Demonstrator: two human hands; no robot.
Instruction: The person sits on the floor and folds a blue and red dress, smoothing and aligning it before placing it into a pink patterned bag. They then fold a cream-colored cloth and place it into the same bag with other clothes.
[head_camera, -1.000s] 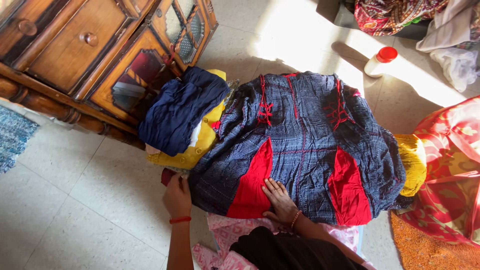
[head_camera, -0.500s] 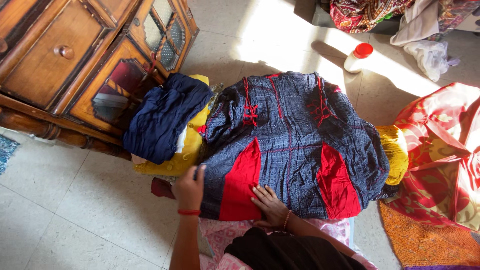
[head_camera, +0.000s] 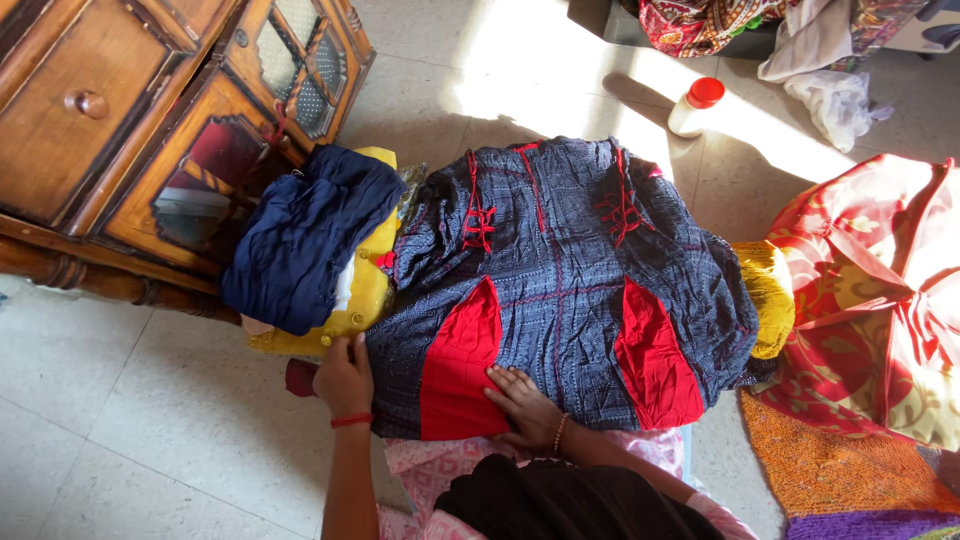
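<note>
A dark blue patterned garment (head_camera: 570, 270) with red panels and red trim lies spread flat over a pile on the floor. My right hand (head_camera: 522, 405) rests flat on its lower edge, beside a red panel, fingers together. My left hand (head_camera: 345, 375), with a red band at the wrist, sits at the garment's left edge. It touches the fabric where it meets a yellow cloth (head_camera: 355, 300). Whether its fingers pinch the cloth I cannot tell. A folded navy cloth (head_camera: 300, 235) lies on the yellow one.
A carved wooden cabinet (head_camera: 130, 130) with glass doors stands at the upper left. A white bottle with a red cap (head_camera: 693, 107) stands in sunlight on the tiled floor. Red patterned fabric (head_camera: 880, 290) lies at right, an orange mat (head_camera: 850, 470) below it, more clothes at the top right.
My left hand moved from the floor-side edge up against the garment's left edge, then slid slightly left. My right hand stayed flat on the garment. The view shifted right.
</note>
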